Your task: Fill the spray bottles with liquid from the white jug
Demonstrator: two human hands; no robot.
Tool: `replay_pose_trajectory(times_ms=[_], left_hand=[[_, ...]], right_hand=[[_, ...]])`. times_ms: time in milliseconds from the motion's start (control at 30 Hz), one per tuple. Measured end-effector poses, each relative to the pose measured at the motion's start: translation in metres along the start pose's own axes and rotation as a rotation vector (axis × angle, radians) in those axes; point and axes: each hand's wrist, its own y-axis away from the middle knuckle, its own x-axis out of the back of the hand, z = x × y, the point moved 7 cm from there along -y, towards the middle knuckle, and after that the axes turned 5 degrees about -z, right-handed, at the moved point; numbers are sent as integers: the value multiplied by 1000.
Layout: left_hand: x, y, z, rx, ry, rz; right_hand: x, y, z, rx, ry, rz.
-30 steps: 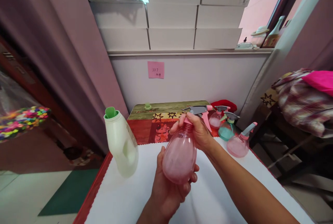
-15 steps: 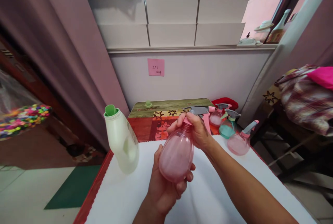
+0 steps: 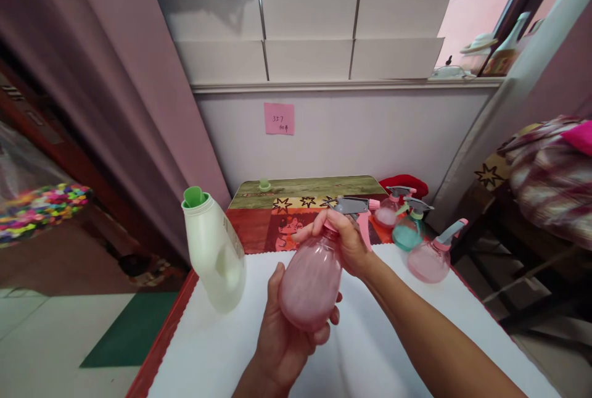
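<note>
Slightly lower and a touch leftward than before, the teardrop-shaped, translucent pink plastic spray bottle [image 3: 311,290] has shifted along with both hands. It is held up over the white-covered tabletop [image 3: 383,348], tilted, its long axis running from the broad base at the left hand [image 3: 289,336] up to the neck at the right hand [image 3: 354,247]; both touch it, so neither is nearer. Left fingers cup the rounded belly from beneath; right fingers curl around the narrow neck, below the grey-and-pink trigger head [image 3: 354,205]. Glossy highlights streak the smooth wall. Leftward stands a matte, pale-green plastic jug [image 3: 215,253]; rightward, a squat pink spray bottle [image 3: 428,262].
</note>
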Motion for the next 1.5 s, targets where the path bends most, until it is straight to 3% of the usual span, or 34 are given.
replay_pose_trajectory(times_ms=[100,200,333,400,467,533,600,700,767,867,900,967,1067,1200,1267,1400,1467,1500], left_hand=[[8,8,15,-298,-245,226],[2,22,30,-668,-516,349],[7,35,35,-1096,-639,556],[15,37,34,-1231,-696,663],[27,37,34,-1266,-716,713],[40,36,35,-1204,-650,675],[42,35,33,-1090,-523,558],[21,27,28,-864,-241,305],[1,15,24,-638,-70,156],[-21,-1,5,-91,-81,-77],[-20,-1,0,36,-109,-103],[-12,0,-5,161,-143,-80],[-2,0,-11,136,-145,-5],[10,1,-3,-223,-258,198],[11,7,16,-574,-479,256],[-9,35,42,-1442,-1090,256],[-13,45,40,-1756,-1293,339],[-13,48,38,-1850,-1344,386]], right_hand=[[2,1,1,-16,-12,50],[3,3,-1,-14,3,126],[-1,9,-2,-21,21,269],[-6,13,-2,-15,-8,341],[-11,16,-3,17,-66,368],[-17,16,-6,61,-122,343],[-21,15,-10,98,-162,298],[-23,15,-20,151,-169,220],[-29,16,-29,191,-96,103],[-38,21,-36,224,79,-92],[-39,22,-35,221,112,-123],[-35,24,-33,200,138,-133],[-28,24,-30,162,188,-121],[-14,23,-27,99,248,46],[-8,23,-26,100,224,202],[-10,27,-26,199,155,451],[-17,28,-24,224,120,487],[-21,28,-24,229,103,486]])
